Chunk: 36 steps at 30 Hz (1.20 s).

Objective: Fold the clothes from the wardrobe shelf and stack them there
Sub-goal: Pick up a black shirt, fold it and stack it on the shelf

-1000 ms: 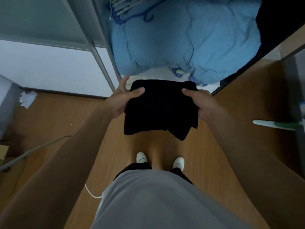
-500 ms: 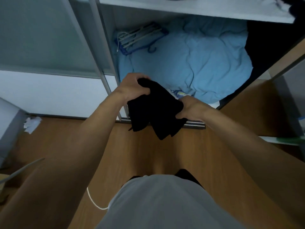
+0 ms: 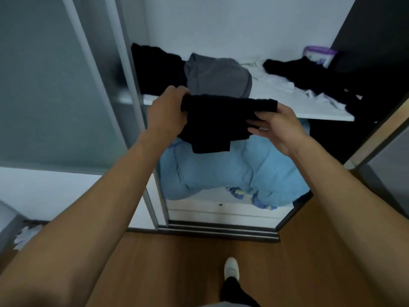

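A folded black garment (image 3: 218, 122) hangs between my hands just in front of the white wardrobe shelf (image 3: 309, 109). My left hand (image 3: 167, 111) grips its left end. My right hand (image 3: 277, 125) holds its right end, fingers under the cloth. On the shelf behind lies a folded grey garment (image 3: 218, 76) on a black one (image 3: 157, 63) at the left. Loose black clothes (image 3: 309, 74) and white cloth (image 3: 276, 82) are spread at the right.
A light blue duvet (image 3: 221, 173) fills the compartment under the shelf. A sliding door frame (image 3: 130, 103) stands at the left, a dark panel at the right. A purple-lidded box (image 3: 319, 54) sits at the shelf's back right. Wooden floor below, my white shoe (image 3: 231, 268) on it.
My hands have lifted the black garment from low over the floor up to shelf height, and the view has tilted up so the shelf with its clothes shows.
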Tool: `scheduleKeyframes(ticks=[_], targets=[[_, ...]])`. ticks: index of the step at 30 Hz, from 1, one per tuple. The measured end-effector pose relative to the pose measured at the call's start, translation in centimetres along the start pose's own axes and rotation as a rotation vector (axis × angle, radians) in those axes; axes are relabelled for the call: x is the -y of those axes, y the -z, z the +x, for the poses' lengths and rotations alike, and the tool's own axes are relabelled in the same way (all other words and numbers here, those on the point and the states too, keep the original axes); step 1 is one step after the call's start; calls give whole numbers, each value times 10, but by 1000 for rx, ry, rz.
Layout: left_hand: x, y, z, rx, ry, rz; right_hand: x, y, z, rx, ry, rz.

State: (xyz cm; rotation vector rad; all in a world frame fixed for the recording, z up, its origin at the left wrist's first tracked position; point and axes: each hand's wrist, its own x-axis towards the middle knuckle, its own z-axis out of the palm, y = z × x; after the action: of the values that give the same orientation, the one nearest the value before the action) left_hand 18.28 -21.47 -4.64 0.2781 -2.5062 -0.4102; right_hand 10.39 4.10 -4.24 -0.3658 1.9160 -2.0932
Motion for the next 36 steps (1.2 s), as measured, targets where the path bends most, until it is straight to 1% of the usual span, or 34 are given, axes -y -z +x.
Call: scheduleKeyframes(ticks=[2,3,5,6,8,10,13,15,16,17,19,20,21,22,24,26,27,29,31,32,33,34,36], targets=[[-7,2,25,-66,14,-74,17,0,23,49,57,178],[-10,3,39,-67,47,-181,25,-1,36,72,76,263],[-15,1,68,-25,158,-531,39,-3,64,96,92,458],[-18,-1,84,-37,185,-654,46,-3,79,110,106,550],[-21,-6,115,-144,136,-694,59,-1,107,141,149,680],[-27,-12,147,-251,86,-734,71,3,137,160,157,745],[-33,-23,193,-324,15,-829,86,9,192,176,156,775],[-29,-35,215,-308,-17,-849,93,12,232,152,141,693],[-23,-46,223,-280,-4,-834,93,14,252,124,104,619],[-15,-59,228,-232,53,-798,86,18,273,72,56,506],[6,-89,235,-58,265,-671,62,27,309,-73,-13,115],[15,-104,238,40,382,-593,46,30,322,-88,-35,-106],[24,-118,242,99,483,-531,30,33,332,-64,-52,-289],[30,-128,246,115,559,-493,16,35,340,-34,-49,-412],[37,-141,263,124,619,-443,0,37,357,-47,52,-529],[33,-148,281,200,571,-350,-1,37,372,-72,162,-617],[32,-150,289,209,531,-304,0,36,379,-69,201,-637],[29,-150,303,107,459,-271,10,36,392,-83,260,-604],[27,-145,314,-41,442,-296,20,35,403,-154,326,-543],[28,-145,319,-87,439,-293,22,34,408,-196,350,-528],[30,-147,322,-86,437,-263,18,31,413,-226,361,-546],[33,-153,324,-34,453,-211,10,26,416,-233,346,-609],[34,-170,318,153,519,-58,-15,16,414,-180,253,-773]])
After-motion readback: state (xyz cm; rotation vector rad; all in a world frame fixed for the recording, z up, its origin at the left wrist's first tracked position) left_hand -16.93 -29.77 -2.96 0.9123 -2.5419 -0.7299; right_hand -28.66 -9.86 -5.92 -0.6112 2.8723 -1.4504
